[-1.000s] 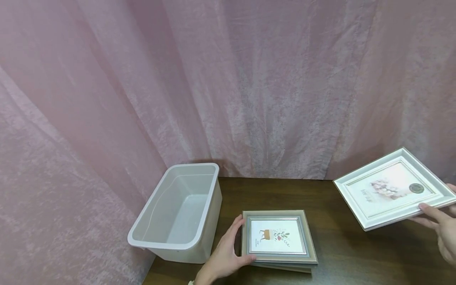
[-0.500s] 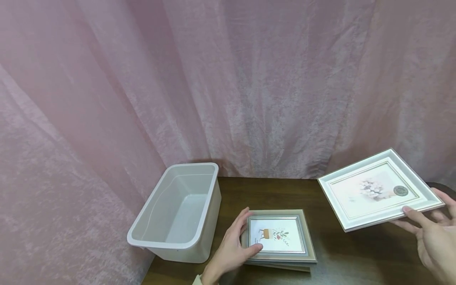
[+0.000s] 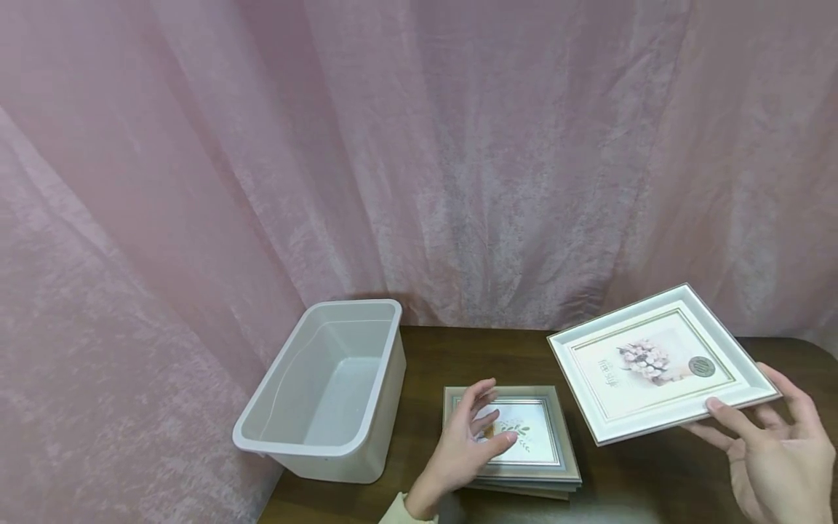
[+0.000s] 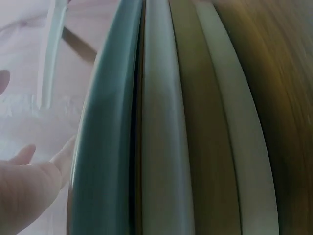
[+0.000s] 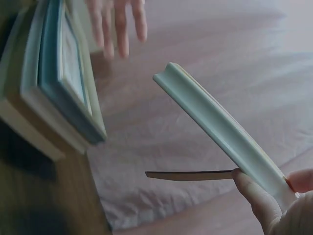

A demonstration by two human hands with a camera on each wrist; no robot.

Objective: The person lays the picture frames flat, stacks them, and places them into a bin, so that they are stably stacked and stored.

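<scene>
My right hand (image 3: pixel 779 451) grips a white picture frame (image 3: pixel 644 364) by its near right corner, thumb on the front edge. The frame shows a flower bouquet and a round grey emblem, and it is held tilted above the table. In the right wrist view, a thin stand flap (image 5: pixel 190 175) sticks out from its back. Over the stack of picture frames (image 3: pixel 568 444) hovers my left hand (image 3: pixel 458 451), fingers spread and loosely bent, holding nothing. The topmost frame has a plant picture, partly hidden by that hand. Several stacked edges (image 4: pixel 161 127) fill the left wrist view.
A deep white plastic bin (image 3: pixel 382 393) stands left of the stack, with nothing seen inside. Behind the dark wooden table (image 3: pixel 484 349) hangs a pink curtain (image 3: pixel 471 182), which also runs along the left side.
My right hand has brought the white picture frame leftward, nearer the stack. My left hand has left the stack's left edge and shifted right, over the top frame. The bin stays put.
</scene>
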